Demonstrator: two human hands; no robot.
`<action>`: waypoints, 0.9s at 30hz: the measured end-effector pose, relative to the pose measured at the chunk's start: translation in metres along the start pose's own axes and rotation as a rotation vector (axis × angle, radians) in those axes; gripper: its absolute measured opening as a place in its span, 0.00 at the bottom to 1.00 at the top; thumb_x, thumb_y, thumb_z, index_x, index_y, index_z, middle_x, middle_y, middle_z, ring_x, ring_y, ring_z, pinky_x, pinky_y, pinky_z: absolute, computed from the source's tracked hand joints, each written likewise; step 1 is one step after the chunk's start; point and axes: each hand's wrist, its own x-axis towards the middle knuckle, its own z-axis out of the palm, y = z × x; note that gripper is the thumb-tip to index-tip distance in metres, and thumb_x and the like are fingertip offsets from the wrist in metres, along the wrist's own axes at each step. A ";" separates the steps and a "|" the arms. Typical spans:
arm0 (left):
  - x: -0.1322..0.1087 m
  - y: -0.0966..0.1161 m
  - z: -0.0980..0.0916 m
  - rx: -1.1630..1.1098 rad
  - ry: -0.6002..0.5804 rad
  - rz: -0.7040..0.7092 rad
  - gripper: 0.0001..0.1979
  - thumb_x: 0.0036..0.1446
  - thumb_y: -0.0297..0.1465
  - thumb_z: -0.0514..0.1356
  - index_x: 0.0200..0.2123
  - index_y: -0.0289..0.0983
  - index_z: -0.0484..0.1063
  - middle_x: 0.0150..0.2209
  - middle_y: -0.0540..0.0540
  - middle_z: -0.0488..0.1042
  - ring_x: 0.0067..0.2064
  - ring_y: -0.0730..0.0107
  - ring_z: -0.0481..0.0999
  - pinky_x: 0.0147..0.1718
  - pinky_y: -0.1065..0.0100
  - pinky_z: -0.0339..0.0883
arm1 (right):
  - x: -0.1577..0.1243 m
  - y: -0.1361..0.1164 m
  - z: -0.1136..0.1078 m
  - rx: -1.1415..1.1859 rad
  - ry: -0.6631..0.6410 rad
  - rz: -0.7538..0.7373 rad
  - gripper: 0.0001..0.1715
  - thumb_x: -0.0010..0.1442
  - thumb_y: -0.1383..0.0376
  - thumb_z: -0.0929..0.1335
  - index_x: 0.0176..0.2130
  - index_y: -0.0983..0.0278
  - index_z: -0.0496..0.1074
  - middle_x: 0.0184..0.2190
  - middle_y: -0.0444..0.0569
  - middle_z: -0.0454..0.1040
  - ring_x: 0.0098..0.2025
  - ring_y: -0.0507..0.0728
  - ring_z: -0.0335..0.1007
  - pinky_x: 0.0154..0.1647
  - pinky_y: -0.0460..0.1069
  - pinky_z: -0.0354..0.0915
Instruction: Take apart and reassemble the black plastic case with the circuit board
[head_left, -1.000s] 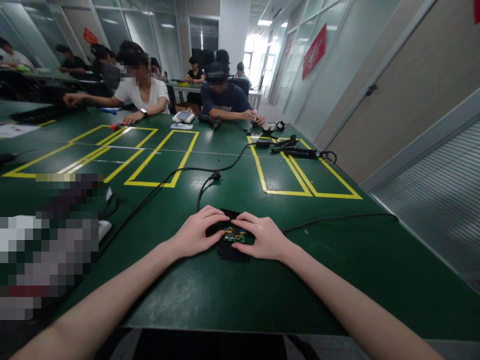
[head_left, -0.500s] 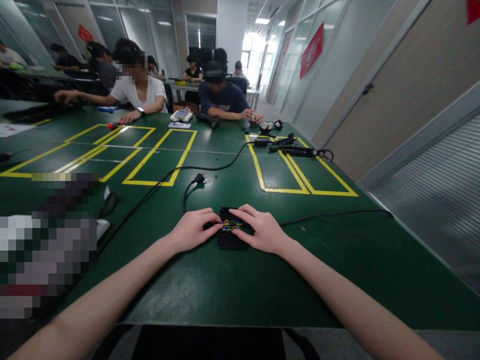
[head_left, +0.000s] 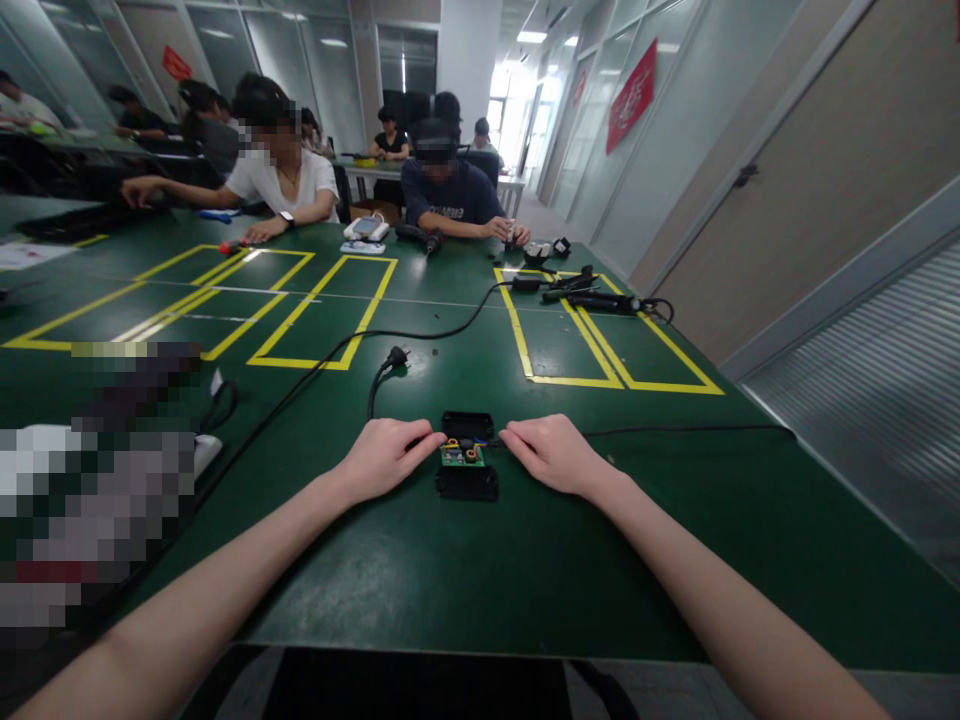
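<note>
An open black plastic case point(head_left: 466, 484) lies on the green table point(head_left: 480, 580) straight ahead of me, and a small green circuit board point(head_left: 461, 455) with copper coils sits in it. My left hand point(head_left: 386, 458) rests at the board's left end with its fingers curled together over the black cable that leads to a plug point(head_left: 395, 357). My right hand point(head_left: 553, 452) lies at the board's right end, fingers bent and pressed on a second black cable point(head_left: 690, 431) that runs off to the right.
Yellow tape rectangles point(head_left: 330, 310) mark the table. A long black cable point(head_left: 420, 335) crosses to tools point(head_left: 592, 298) at the far right. A pixelated patch covers the left. Two people point(head_left: 446, 195) sit at the far end. The near table edge is just below my arms.
Both hands have slid outward off the case, which uncovers the board. The plug and its cable have shifted left and nearer.
</note>
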 end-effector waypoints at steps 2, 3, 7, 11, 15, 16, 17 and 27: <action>-0.002 0.002 0.001 -0.022 -0.005 0.032 0.25 0.74 0.42 0.50 0.24 0.38 0.66 0.20 0.53 0.64 0.21 0.73 0.63 0.26 0.70 0.51 | -0.002 -0.002 -0.004 0.026 0.007 -0.063 0.26 0.74 0.61 0.57 0.25 0.62 0.66 0.20 0.46 0.70 0.23 0.52 0.63 0.29 0.49 0.49; -0.003 0.004 0.001 -0.040 -0.012 0.051 0.25 0.74 0.42 0.49 0.24 0.38 0.66 0.20 0.53 0.64 0.21 0.73 0.63 0.26 0.70 0.51 | -0.003 -0.003 -0.006 0.041 0.018 -0.086 0.26 0.73 0.61 0.58 0.24 0.62 0.66 0.19 0.45 0.69 0.22 0.52 0.61 0.29 0.49 0.48; -0.007 0.010 0.000 -0.077 -0.049 0.114 0.26 0.74 0.42 0.48 0.24 0.37 0.65 0.19 0.54 0.63 0.21 0.75 0.62 0.25 0.71 0.51 | -0.005 -0.006 -0.010 0.103 0.027 -0.126 0.25 0.71 0.62 0.58 0.22 0.62 0.63 0.17 0.44 0.65 0.20 0.50 0.57 0.28 0.48 0.48; -0.007 0.012 -0.002 -0.065 -0.061 0.120 0.26 0.75 0.42 0.48 0.24 0.38 0.65 0.19 0.53 0.64 0.21 0.74 0.64 0.25 0.71 0.52 | -0.005 -0.008 -0.011 0.132 -0.018 -0.107 0.25 0.70 0.62 0.59 0.22 0.62 0.64 0.17 0.44 0.65 0.19 0.50 0.56 0.27 0.48 0.49; -0.007 0.010 -0.002 -0.055 -0.082 0.124 0.25 0.75 0.41 0.48 0.24 0.37 0.65 0.19 0.53 0.64 0.21 0.74 0.65 0.25 0.71 0.52 | -0.004 -0.009 -0.012 0.140 -0.050 -0.092 0.25 0.70 0.62 0.60 0.21 0.63 0.64 0.17 0.43 0.65 0.19 0.50 0.56 0.27 0.48 0.49; -0.007 0.010 -0.002 -0.057 -0.089 0.125 0.25 0.74 0.41 0.48 0.24 0.37 0.65 0.19 0.53 0.64 0.21 0.74 0.65 0.25 0.71 0.52 | -0.004 -0.009 -0.012 0.142 -0.054 -0.092 0.25 0.69 0.62 0.60 0.21 0.63 0.63 0.17 0.43 0.65 0.19 0.50 0.56 0.27 0.48 0.49; -0.007 0.009 -0.001 -0.059 -0.094 0.126 0.25 0.74 0.41 0.49 0.24 0.37 0.65 0.20 0.53 0.64 0.21 0.74 0.65 0.25 0.71 0.52 | -0.004 -0.010 -0.012 0.144 -0.057 -0.094 0.24 0.69 0.62 0.60 0.21 0.63 0.63 0.17 0.43 0.65 0.19 0.50 0.56 0.27 0.48 0.49; -0.008 0.006 -0.001 -0.004 -0.074 0.175 0.25 0.73 0.39 0.51 0.22 0.37 0.65 0.20 0.51 0.66 0.24 0.72 0.67 0.28 0.69 0.56 | -0.002 -0.019 -0.009 0.139 -0.134 -0.092 0.23 0.68 0.66 0.63 0.21 0.63 0.65 0.16 0.43 0.66 0.19 0.50 0.55 0.28 0.48 0.49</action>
